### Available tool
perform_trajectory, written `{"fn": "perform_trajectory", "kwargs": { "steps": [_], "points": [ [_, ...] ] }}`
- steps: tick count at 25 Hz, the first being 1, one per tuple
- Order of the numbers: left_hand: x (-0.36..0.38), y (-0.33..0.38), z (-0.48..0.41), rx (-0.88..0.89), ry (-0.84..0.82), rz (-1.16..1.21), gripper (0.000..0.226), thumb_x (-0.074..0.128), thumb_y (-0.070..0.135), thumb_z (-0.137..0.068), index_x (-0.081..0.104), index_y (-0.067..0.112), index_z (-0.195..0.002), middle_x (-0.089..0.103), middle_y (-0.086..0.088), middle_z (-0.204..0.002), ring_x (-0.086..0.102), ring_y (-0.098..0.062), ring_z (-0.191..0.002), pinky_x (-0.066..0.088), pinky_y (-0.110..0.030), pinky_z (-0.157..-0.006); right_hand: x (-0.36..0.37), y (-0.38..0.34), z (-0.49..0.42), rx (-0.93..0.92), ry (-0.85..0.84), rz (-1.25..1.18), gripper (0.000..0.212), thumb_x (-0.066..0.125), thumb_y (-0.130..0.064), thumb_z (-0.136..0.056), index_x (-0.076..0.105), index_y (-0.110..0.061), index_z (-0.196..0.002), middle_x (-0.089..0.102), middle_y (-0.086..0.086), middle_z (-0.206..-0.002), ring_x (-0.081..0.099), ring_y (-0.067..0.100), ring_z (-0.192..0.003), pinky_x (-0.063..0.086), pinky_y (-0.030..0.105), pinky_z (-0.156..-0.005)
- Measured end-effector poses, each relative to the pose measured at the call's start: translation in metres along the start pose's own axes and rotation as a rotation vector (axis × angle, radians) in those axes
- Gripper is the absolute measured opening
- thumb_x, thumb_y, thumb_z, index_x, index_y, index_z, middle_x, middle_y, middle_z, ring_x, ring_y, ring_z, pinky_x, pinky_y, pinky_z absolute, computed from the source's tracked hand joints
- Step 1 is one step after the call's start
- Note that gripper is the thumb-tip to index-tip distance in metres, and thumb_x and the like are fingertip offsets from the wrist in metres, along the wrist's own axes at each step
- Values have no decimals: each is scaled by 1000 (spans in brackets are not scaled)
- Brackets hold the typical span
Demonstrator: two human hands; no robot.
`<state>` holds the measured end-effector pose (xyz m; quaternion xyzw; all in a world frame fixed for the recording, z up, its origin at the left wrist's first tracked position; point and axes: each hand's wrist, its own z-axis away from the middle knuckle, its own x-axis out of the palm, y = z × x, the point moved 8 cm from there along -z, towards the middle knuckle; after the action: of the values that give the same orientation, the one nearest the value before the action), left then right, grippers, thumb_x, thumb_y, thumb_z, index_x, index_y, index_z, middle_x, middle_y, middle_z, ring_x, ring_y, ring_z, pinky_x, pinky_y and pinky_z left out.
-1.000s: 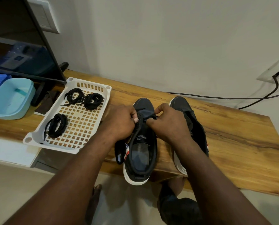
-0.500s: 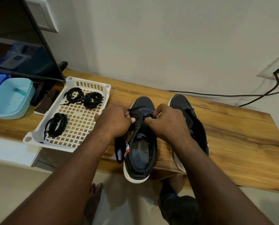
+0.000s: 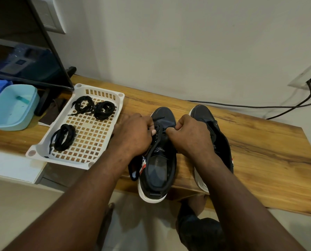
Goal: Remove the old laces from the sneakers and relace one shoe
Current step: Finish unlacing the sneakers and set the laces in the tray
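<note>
On the wooden shelf (image 3: 259,151) the nearer sneaker (image 3: 160,171) overhangs the six o'clock edge. The left hand (image 3: 133,136) and right hand (image 3: 189,136), fingers curled tight, pinch its lace (image 3: 156,140) toward twelve o'clock. A hard tug could drag the shoe off.

Right hand (image 3: 191,137) hides right sneaker (image 3: 223,151) (its middle).

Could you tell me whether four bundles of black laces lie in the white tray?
No, the white tray holds only three: a far-left bundle, a far-right bundle and a near bundle.
</note>
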<state>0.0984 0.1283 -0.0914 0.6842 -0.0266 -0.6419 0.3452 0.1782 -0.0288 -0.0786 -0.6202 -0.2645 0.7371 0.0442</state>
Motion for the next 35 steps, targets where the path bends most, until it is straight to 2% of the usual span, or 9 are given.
{"fn": "perform_trajectory", "kwargs": {
  "steps": [4,9,14,19,21,25,28,31,35],
  "points": [
    [4,-12,-2,-171,-4,-89,9,64,39,-97,68,31,-99,65,6,-108,54,-23,-114,38,-49,-96,0,1,1,28,-15,-22,30,60,-47,-86,61,-19,-99,70,3,-90,69,24,-80,61,41,-74],
    [3,-26,-3,-268,-6,266,12,70,40,-90,62,33,-85,66,11,-88,64,-19,-87,54,-50,-91,7,7,1,73,-65,-151,33,64,-56,-82,61,-24,-87,72,1,-84,73,25,-76,65,48,-72],
    [12,-27,-5,-272,-44,302,15,66,36,-97,64,26,-85,69,3,-91,66,-22,-88,58,-48,-86,11,10,-2,77,-85,-180,31,69,-57,-90,61,-27,-89,72,1,-85,74,25,-76,65,47,-71],
    [-10,-18,-10,-240,156,484,14,67,33,-98,64,26,-86,70,4,-88,67,-21,-87,56,-43,-82,11,5,4,38,-89,-44,40,72,-58,-91,57,-23,-101,64,0,-95,66,24,-89,59,40,-77],
    [-16,-14,-11,-202,150,545,8,72,32,-94,68,29,-87,71,6,-83,69,-18,-84,57,-40,-81,9,1,7,20,-91,-13,43,71,-58,-92,56,-21,-108,61,1,-96,62,25,-94,53,37,-76],
    [-20,-9,-7,-61,43,178,6,72,31,-89,77,32,-89,71,11,-82,68,-16,-87,57,-44,-90,7,1,7,26,-79,-5,47,72,-60,-91,55,-22,-112,63,3,-99,63,24,-92,51,35,-72],
    [-17,-13,-3,-83,-6,-27,10,72,34,-88,75,28,-81,71,6,-80,66,-18,-83,57,-42,-84,8,0,6,25,-62,7,46,73,-60,-90,56,-24,-113,66,3,-99,65,24,-92,56,38,-74],
    [-23,-12,-5,-78,8,330,18,74,26,-88,74,19,-72,74,4,-79,69,-18,-81,53,-33,-74,5,-9,4,-60,-7,-115,32,75,-47,-91,61,-28,-112,69,-3,-91,67,20,-89,58,39,-78],
    [-41,20,-1,108,8,917,13,68,16,-77,78,9,-78,75,-5,-88,71,-22,-88,58,-38,-81,-6,-38,9,-303,8,-345,25,72,-23,-93,68,-32,-116,64,-8,-76,61,10,-73,51,31,-67]
  ]
}}
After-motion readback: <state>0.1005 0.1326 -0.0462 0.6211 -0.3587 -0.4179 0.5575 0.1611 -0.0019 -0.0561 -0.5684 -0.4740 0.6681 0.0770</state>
